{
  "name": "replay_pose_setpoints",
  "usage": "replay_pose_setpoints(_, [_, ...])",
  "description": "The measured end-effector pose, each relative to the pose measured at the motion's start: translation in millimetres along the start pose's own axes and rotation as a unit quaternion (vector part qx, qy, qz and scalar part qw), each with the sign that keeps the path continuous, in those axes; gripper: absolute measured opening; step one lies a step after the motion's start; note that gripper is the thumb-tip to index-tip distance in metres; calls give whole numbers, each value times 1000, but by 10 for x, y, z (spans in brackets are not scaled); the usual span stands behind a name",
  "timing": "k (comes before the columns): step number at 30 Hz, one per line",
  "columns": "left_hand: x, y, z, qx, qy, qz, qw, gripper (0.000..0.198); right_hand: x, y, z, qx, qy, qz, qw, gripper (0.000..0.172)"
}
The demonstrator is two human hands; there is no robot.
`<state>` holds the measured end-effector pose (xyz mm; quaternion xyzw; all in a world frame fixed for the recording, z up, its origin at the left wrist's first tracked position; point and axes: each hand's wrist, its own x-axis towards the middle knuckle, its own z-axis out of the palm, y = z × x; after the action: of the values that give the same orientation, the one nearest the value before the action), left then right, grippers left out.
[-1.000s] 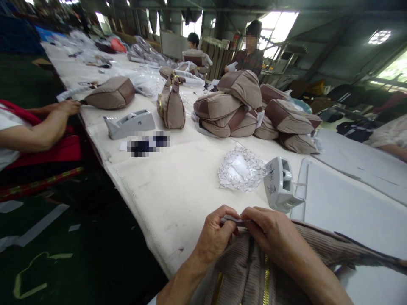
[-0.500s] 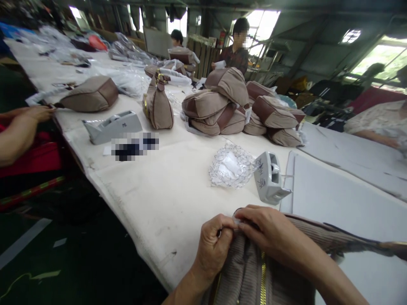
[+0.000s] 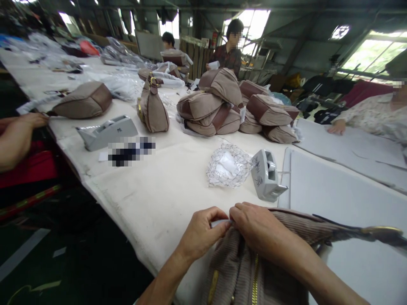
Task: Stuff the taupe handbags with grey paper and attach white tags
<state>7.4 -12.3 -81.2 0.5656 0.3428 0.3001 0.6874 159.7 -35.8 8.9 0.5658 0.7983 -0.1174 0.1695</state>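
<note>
A brown corduroy bag [image 3: 280,271] with gold zippers lies at the table's front edge, below and between my hands. My left hand [image 3: 202,233] pinches a small whitish strip [image 3: 220,222] between thumb and fingers, at the bag's upper end. Right beside it, my right hand [image 3: 254,224] is closed on that same end of the bag, its fingertips nearly meeting the left ones. The bag's strap [image 3: 346,232] stretches off to the right, with a gold fitting on it. My right forearm covers part of the bag.
Beyond my hands stand a grey tape dispenser [image 3: 267,178] and a crumpled clear plastic bag [image 3: 227,165]. Another dispenser [image 3: 110,132] is farther left. Several brown bags [image 3: 210,108] are piled behind. A co-worker's hand [image 3: 23,127] holds a bag at left; other people stand around the table.
My left hand has turned and opened its curl slightly, drawing a little left, so the whitish strip shows more. My right hand has shifted slightly left, still on the bag.
</note>
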Motion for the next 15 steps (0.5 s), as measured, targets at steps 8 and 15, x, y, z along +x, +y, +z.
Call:
replay_pose_setpoints(8, [14,35,10,113,-28,19,993,16,71,-135,-59,-11,5,7,1000,18])
replay_pose_setpoints(15, [-107,-161,-39,-37,14,-59,997,32,-777,19,454,131,370,-73,917,10])
